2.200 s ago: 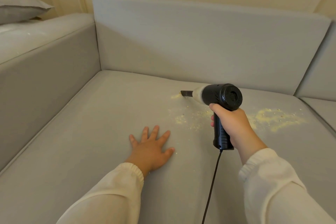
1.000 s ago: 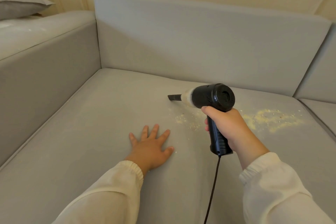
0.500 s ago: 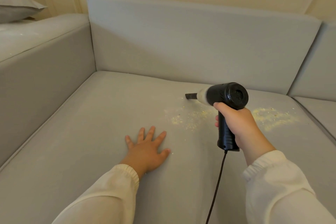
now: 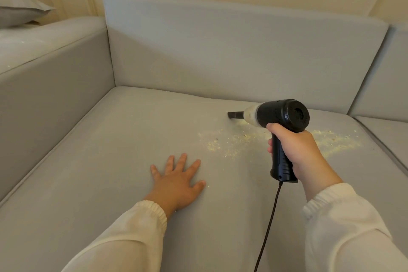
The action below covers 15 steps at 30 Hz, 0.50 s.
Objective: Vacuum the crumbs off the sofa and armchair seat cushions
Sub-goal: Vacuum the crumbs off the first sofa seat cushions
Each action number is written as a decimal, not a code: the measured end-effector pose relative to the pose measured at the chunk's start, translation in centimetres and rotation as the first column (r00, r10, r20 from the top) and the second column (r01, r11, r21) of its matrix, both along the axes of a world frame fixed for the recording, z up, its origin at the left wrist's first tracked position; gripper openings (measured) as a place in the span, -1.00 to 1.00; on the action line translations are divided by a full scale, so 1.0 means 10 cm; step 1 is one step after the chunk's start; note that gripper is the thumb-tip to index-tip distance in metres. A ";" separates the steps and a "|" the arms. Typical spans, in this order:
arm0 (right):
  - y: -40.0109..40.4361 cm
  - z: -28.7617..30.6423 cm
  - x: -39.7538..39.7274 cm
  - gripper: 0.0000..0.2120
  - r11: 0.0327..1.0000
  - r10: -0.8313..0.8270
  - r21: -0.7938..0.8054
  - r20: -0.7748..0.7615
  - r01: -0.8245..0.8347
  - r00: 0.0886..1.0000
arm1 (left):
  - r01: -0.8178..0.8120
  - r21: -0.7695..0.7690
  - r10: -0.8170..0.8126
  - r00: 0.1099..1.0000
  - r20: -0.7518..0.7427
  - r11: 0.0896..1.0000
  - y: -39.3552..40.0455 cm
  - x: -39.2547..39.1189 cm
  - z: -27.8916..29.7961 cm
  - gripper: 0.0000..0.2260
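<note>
The right hand [image 4: 295,150] grips the black handle of a small handheld vacuum [image 4: 280,117], its fingers [image 4: 272,128] curled tight around the grip, probably so the index finger sits near a trigger, though no trigger shows. The nozzle [image 4: 235,115] points left and slightly down, its tip touching or just above the seat cushion [image 4: 110,161] near the back cushion [image 4: 220,55], at the far edge of the crumbs [image 4: 225,143]. A cord [image 4: 270,225] hangs from the bottom of the handle toward the camera. The left hand [image 4: 176,181] lies flat on the cushion with fingers [image 4: 182,160] straight and spread, holding nothing; it seems to brace the body and keep the fabric taut. Pale yellow crumbs lie between that hand and the nozzle, and a second patch [image 4: 335,141] shows past the right wrist. By my reading the job on this cushion is partly done, with both patches left to clear
</note>
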State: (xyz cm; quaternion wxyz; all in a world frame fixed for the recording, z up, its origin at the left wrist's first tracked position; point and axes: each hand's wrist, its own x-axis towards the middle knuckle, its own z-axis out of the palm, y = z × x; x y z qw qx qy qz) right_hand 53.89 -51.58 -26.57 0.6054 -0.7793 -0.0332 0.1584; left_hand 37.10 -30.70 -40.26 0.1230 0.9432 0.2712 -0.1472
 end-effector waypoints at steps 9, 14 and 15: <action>0.20 -0.10 0.01 -0.82 0.998 0.010 0.055 -0.033 -0.008 0.999 | -0.003 0.007 0.003 1.000 0.009 1.000 -0.01 0.01 0.01 -0.37; 0.26 -0.10 -0.05 -0.83 0.998 0.055 0.018 -0.004 -0.055 0.998 | -0.001 0.009 0.001 1.000 0.008 1.000 -0.01 0.00 0.00 -0.37; 0.23 -0.09 -0.08 -0.83 0.997 0.077 -0.011 0.006 -0.077 0.997 | 0.001 0.009 -0.001 1.000 0.007 1.000 -0.01 0.00 0.00 -0.37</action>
